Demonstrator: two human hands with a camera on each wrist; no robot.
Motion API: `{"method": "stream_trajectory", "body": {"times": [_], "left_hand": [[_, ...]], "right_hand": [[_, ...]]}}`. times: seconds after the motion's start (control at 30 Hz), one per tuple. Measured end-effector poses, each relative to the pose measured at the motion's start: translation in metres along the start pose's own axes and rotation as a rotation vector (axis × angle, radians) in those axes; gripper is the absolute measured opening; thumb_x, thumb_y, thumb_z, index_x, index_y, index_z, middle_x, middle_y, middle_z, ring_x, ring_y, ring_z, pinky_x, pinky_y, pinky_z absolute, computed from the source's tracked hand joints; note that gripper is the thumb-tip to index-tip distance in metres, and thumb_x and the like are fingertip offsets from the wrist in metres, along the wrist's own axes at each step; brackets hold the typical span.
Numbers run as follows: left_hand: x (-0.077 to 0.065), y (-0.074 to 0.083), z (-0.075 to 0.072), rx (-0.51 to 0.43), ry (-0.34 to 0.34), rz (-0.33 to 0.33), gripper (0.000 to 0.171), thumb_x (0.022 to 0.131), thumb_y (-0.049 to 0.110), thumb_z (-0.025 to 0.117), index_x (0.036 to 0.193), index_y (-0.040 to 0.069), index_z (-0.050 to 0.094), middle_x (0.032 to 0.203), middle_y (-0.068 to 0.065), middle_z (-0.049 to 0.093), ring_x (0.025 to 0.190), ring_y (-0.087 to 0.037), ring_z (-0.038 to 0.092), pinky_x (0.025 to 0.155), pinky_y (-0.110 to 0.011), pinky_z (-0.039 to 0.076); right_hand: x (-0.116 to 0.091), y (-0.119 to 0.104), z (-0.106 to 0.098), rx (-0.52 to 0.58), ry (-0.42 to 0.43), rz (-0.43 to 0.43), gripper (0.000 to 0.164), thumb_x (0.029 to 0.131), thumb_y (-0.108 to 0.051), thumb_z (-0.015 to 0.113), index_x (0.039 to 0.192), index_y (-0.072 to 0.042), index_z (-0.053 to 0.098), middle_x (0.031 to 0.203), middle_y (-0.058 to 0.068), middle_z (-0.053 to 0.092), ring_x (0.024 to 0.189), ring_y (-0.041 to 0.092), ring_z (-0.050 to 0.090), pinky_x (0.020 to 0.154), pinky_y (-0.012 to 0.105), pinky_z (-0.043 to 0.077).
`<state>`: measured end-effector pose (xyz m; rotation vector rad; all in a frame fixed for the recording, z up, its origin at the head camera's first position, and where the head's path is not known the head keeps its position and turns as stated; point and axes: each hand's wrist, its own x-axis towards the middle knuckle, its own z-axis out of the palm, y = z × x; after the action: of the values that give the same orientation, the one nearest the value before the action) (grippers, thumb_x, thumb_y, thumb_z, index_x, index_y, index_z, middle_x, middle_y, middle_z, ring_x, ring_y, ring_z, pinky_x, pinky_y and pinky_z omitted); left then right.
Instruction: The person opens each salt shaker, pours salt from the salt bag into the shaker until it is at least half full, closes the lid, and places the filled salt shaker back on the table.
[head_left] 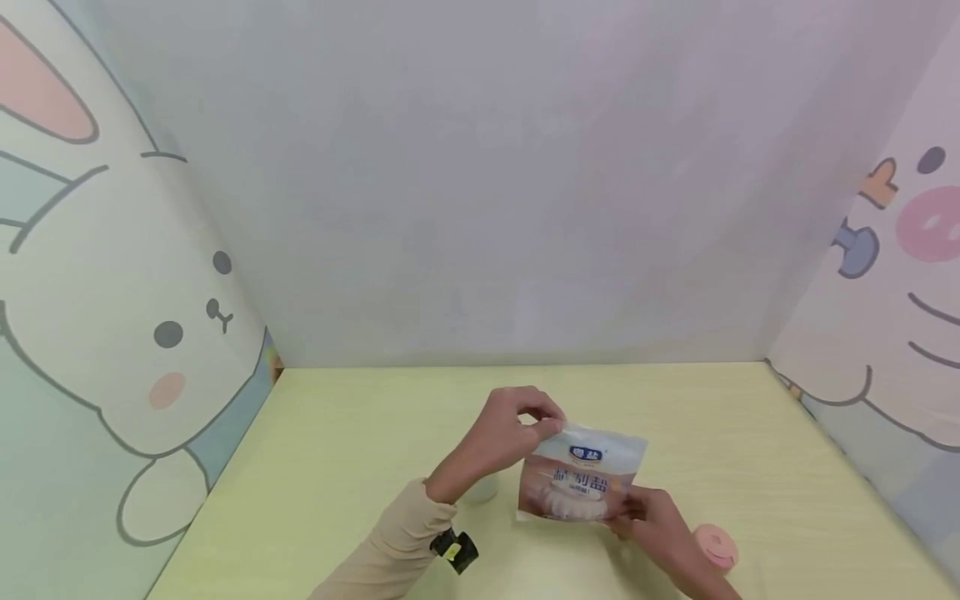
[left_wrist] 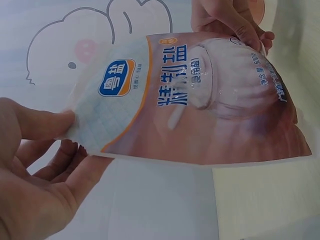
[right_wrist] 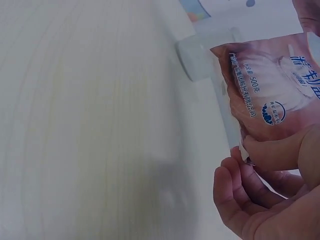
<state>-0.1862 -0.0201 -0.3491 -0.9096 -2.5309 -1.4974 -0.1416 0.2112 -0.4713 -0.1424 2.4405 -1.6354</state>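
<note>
A bag of salt [head_left: 573, 479], brown and pale blue with Chinese print, is held up above the table between both hands. My left hand [head_left: 517, 425] pinches its upper left corner between thumb and fingers. At the lower right corner, my right hand [head_left: 652, 529] pinches the edge, thumb on the printed front. In the left wrist view the bag [left_wrist: 200, 110] stretches between the left hand [left_wrist: 45, 170] and the right hand [left_wrist: 230, 17]. The right wrist view shows the right thumb [right_wrist: 280, 150] pressed on the bag's corner, fingers curled behind.
A clear glass jar [right_wrist: 195, 57] stands on the table behind the bag, mostly hidden by the left forearm in the head view. A round pink lid-like disc [head_left: 716, 547] lies beside the right wrist. Cartoon-printed panels flank the pale yellow table [head_left: 360, 450].
</note>
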Motion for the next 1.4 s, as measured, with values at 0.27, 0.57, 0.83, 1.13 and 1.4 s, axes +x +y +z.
{"method": "stream_trajectory", "body": {"times": [0.27, 0.57, 0.83, 1.13, 1.4], "left_hand": [[-0.001, -0.005, -0.008, -0.057, 0.018, -0.013, 0.007, 0.082, 0.015, 0.061, 0.080, 0.018, 0.067, 0.080, 0.012, 0.060, 0.075, -0.003, 0.056, 0.067, -0.020, 0.049], [-0.003, -0.008, -0.014, -0.102, 0.052, -0.018, 0.005, 0.082, 0.018, 0.062, 0.081, 0.020, 0.066, 0.082, 0.011, 0.061, 0.079, -0.005, 0.056, 0.069, -0.023, 0.050], [-0.006, -0.014, -0.018, -0.152, 0.091, -0.045, 0.003, 0.080, 0.021, 0.064, 0.082, 0.020, 0.067, 0.082, 0.010, 0.062, 0.079, -0.006, 0.058, 0.069, -0.024, 0.051], [-0.010, -0.022, -0.022, -0.191, 0.116, -0.080, 0.006, 0.080, 0.025, 0.065, 0.081, 0.020, 0.067, 0.082, 0.008, 0.063, 0.078, -0.008, 0.059, 0.065, -0.026, 0.052], [-0.014, -0.027, -0.028, -0.233, 0.141, -0.098, 0.007, 0.080, 0.022, 0.064, 0.082, 0.016, 0.067, 0.082, 0.005, 0.064, 0.076, -0.011, 0.059, 0.063, -0.028, 0.053]], "right_hand": [[-0.001, -0.013, -0.005, -0.021, 0.004, -0.008, 0.012, 0.072, 0.007, 0.058, 0.084, 0.003, 0.060, 0.078, 0.010, 0.061, 0.065, 0.016, 0.056, 0.052, 0.028, 0.051], [0.000, -0.026, -0.018, -0.031, 0.033, 0.045, 0.013, 0.077, -0.004, 0.063, 0.088, 0.002, 0.062, 0.081, 0.010, 0.062, 0.073, 0.022, 0.059, 0.055, 0.031, 0.052], [-0.002, -0.036, -0.028, -0.006, 0.030, 0.075, 0.019, 0.078, -0.014, 0.064, 0.088, 0.002, 0.060, 0.082, 0.015, 0.063, 0.072, 0.026, 0.059, 0.059, 0.034, 0.053], [-0.002, -0.047, -0.034, 0.024, 0.051, 0.078, 0.028, 0.078, -0.021, 0.066, 0.090, 0.004, 0.060, 0.081, 0.014, 0.061, 0.068, 0.020, 0.058, 0.059, 0.034, 0.053], [0.001, -0.054, -0.039, 0.020, 0.024, 0.008, 0.022, 0.080, -0.014, 0.063, 0.090, 0.005, 0.057, 0.084, 0.017, 0.064, 0.075, 0.021, 0.062, 0.059, 0.034, 0.054]]}}
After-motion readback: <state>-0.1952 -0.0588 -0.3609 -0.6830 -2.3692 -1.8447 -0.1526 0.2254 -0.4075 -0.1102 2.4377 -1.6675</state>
